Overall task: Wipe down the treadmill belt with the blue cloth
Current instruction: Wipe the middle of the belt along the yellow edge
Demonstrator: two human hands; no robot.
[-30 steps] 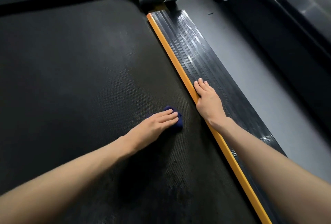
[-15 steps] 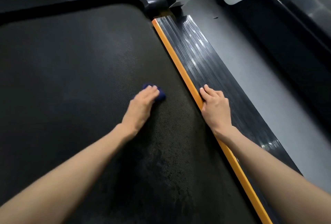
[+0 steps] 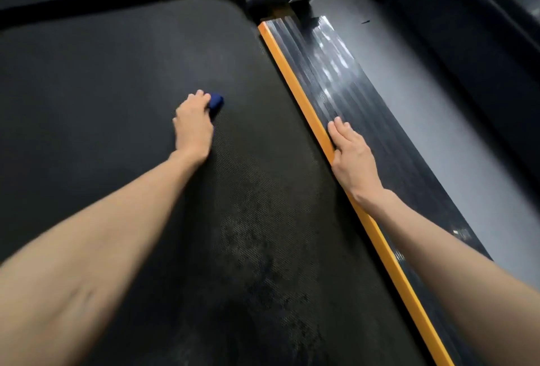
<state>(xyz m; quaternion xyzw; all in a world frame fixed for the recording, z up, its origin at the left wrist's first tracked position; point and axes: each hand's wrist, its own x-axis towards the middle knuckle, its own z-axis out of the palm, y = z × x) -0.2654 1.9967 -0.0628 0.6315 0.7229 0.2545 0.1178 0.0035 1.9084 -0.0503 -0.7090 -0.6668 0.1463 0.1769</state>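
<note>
The black textured treadmill belt [image 3: 102, 88] fills most of the scene, with a duller, smeared patch in its near middle. Along its right edge runs a ribbed, glossy black side rail [image 3: 368, 108], and beyond that lies a band of grey floor [image 3: 432, 120]. A narrow orange strip [image 3: 295, 73] separates belt from rail for the whole visible length.

The person leans in with both bare forearms stretched forward. The right hand [image 3: 355, 158] lies flat on the side rail, fingers straight and together, its inner edge touching the orange strip. The left hand [image 3: 193, 126] is out on the belt, well left of the strip, its fingers bent down over the blue cloth [image 3: 216, 101] and gripping it against the belt. Only a small bunched corner of the cloth shows past the fingertips.
</note>
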